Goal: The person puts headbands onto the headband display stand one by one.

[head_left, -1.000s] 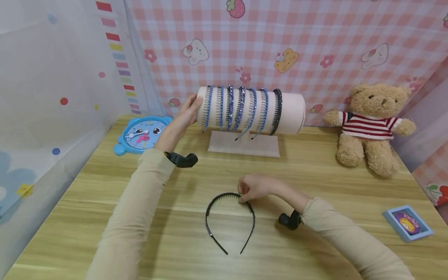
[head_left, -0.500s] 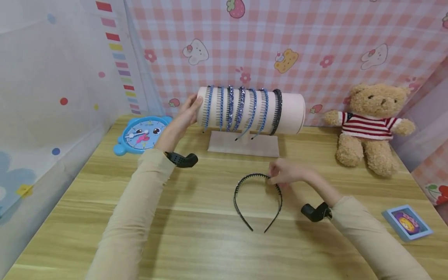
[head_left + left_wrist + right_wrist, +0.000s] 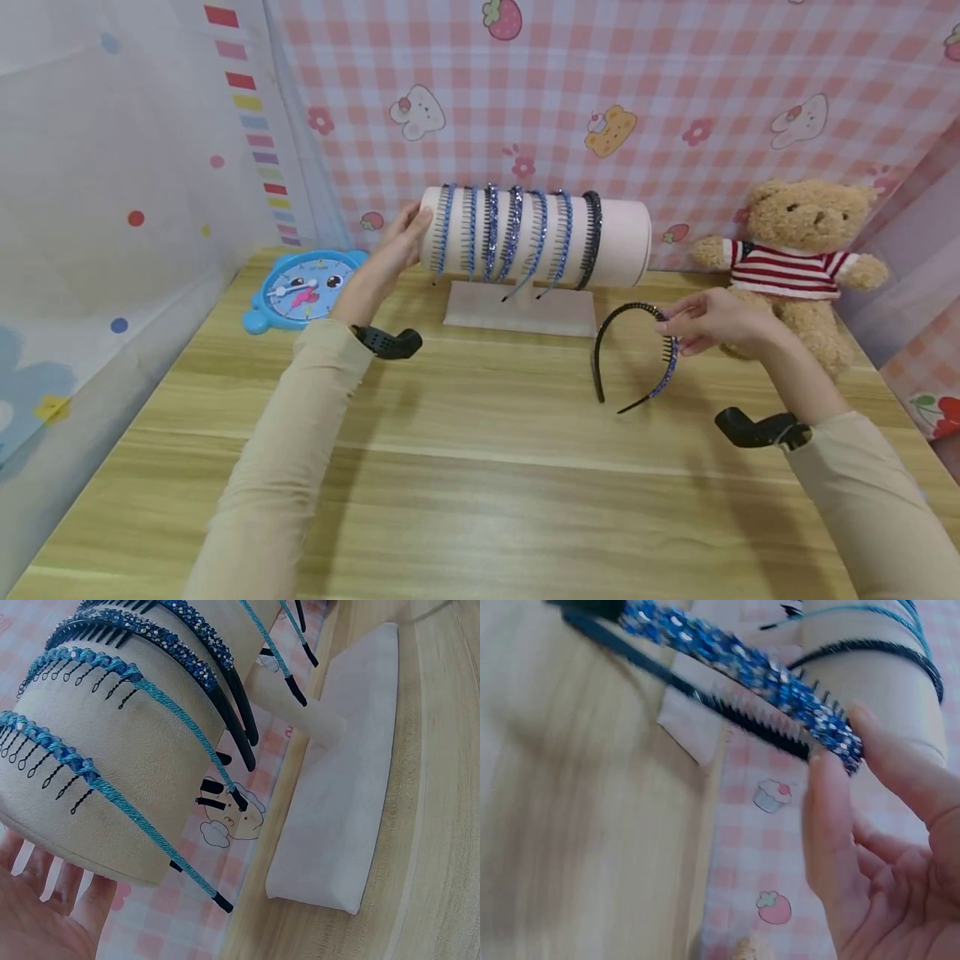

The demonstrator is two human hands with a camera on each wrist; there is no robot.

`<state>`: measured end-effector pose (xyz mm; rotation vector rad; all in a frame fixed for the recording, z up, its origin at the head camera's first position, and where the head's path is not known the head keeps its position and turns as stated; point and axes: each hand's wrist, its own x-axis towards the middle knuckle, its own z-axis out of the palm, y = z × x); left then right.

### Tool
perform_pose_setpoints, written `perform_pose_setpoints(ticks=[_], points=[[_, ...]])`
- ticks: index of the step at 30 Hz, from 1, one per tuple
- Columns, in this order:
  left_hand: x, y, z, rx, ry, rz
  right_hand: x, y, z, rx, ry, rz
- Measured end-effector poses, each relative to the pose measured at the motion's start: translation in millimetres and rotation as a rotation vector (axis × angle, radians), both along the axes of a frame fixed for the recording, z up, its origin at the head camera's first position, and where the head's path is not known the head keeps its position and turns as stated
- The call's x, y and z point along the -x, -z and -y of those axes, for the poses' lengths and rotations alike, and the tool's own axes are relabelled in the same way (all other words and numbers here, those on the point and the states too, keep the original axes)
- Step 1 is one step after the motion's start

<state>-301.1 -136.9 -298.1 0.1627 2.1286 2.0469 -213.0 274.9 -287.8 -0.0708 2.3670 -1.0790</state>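
Note:
My right hand (image 3: 720, 321) pinches a headband (image 3: 597, 367) near the top of its arch, between thumb and fingers. This headband is black and toothed inside, with blue glitter (image 3: 742, 675) outside, and is raised off the table with its ends downward. At the left end of a pale, roll-shaped headband stand (image 3: 626, 242), my left hand (image 3: 397, 246) holds the roll. Its fingers (image 3: 71, 889) pass partly out of sight behind the roll's edge. Several blue, glittery and black headbands (image 3: 564, 237) hang along the roll, whose right end is bare.
A blue toy clock (image 3: 307, 287) lies beside my left forearm. Behind my right hand sits a teddy bear (image 3: 806, 221) in a striped top. The stand's flat base (image 3: 517, 310) rests on the wooden table (image 3: 450, 467), in front of a checked curtain (image 3: 697, 67).
My right hand has carried the black headband to the right and away from me, lifting and turning it so its blue glitter side shows. The left hand stays at the stand's end.

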Motion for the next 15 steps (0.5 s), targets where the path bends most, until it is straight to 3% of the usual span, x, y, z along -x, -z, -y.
perform_pose_setpoints(ticks=[7,15], points=[[0.2,-0.4,-0.8,-0.018,-0.002,0.002,5.9,-19.7,4,0.094,0.237,-0.127],[-0.7,-1.8,-0.9,-0.014,0.004,0.011,13.3,-35.8,30,0.116,0.367,-0.384]])
